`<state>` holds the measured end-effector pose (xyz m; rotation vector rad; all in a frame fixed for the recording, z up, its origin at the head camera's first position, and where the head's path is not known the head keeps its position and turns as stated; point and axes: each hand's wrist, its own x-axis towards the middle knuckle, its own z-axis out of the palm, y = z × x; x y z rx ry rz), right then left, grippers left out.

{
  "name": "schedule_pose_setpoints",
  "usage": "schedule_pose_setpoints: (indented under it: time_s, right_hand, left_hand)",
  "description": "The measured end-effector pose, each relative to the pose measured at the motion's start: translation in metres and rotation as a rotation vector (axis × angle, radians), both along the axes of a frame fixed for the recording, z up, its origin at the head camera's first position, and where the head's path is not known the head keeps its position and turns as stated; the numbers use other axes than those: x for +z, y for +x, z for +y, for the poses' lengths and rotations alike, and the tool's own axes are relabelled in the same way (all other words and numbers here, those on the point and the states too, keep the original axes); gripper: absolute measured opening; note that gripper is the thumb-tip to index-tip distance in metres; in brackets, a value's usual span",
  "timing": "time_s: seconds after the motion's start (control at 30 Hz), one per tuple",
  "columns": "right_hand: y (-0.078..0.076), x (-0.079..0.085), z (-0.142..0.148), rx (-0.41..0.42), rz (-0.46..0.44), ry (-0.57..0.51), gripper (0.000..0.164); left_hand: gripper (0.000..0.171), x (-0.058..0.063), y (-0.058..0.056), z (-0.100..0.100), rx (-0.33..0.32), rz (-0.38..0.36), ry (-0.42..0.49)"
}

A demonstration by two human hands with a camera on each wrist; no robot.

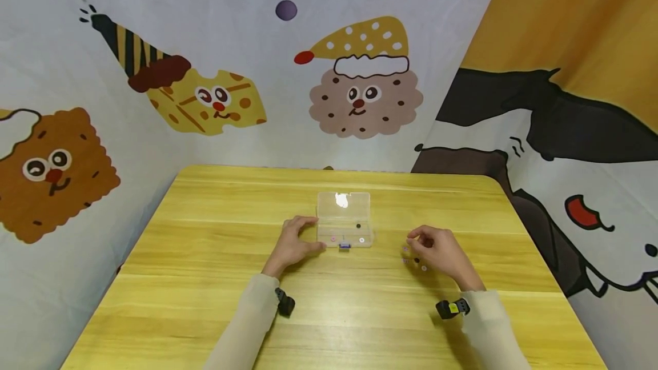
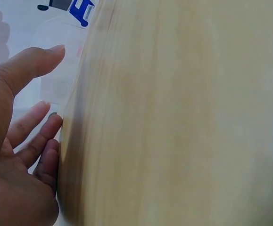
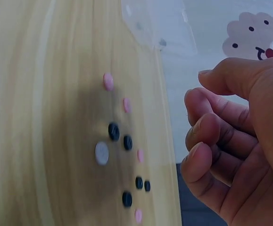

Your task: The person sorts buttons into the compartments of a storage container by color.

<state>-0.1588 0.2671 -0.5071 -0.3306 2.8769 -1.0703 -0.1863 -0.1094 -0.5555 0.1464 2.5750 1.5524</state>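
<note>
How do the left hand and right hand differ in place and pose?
The left hand is at the left edge of the box; the right hand is by the loose pieces, right of the box. The left hand's thumb and index finger spread wide; the right hand's fingers curl in, thumb close to index. Both have a wrist camera.

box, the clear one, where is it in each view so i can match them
Head: box just below centre, right of the left hand.
Left wrist: box at upper left, partly behind that hand.
Right wrist: box at top, just right of centre.
Shared landmark: pale cookie print.
</note>
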Motion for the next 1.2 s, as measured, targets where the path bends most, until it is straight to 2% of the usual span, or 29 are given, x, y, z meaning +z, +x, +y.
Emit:
schedule_pose_setpoints:
  time_s: [0.4,0.63,0.93,1.2]
  right_hand:
    - [0.013,-0.006,0.028,-0.057,0.031,0.053,0.016]
    - [0.018,-0.017,0.045,-0.071,0.047,0.068,0.014]
    - [0.024,-0.03,0.06,-0.093,-0.026,0.088,0.014]
    - [0.023,-0.037,0.063,-0.112,-0.03,0.112,0.014]
  left_hand:
    - [0.068,-0.001,0.001,0.0,-0.005,-0.007,-0.001]
    - [0.069,0.0,0.001,0.0,-0.012,-0.011,0.008]
    - [0.068,-0.002,-0.001,0.0,-0.012,-0.003,0.002]
    - [0.068,-0.002,-0.001,0.0,-0.001,0.007,-0.004]
